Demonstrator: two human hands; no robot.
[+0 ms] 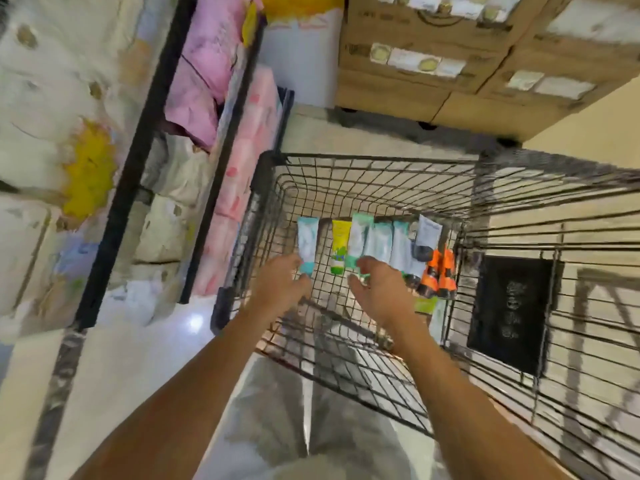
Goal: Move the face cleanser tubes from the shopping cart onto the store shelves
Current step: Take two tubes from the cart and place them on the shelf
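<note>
Shelves (135, 168) alongside, cart (381, 157) holding tubes (381, 240), left hand (280, 284) pinching blue tube (308, 240), right hand (377, 289) unclear

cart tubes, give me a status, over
Left hand pinches the light blue tube at its cap end. Right hand at the mint tube, grip unclear. Other tubes lie in a row in the cart; nothing in the way.
</note>
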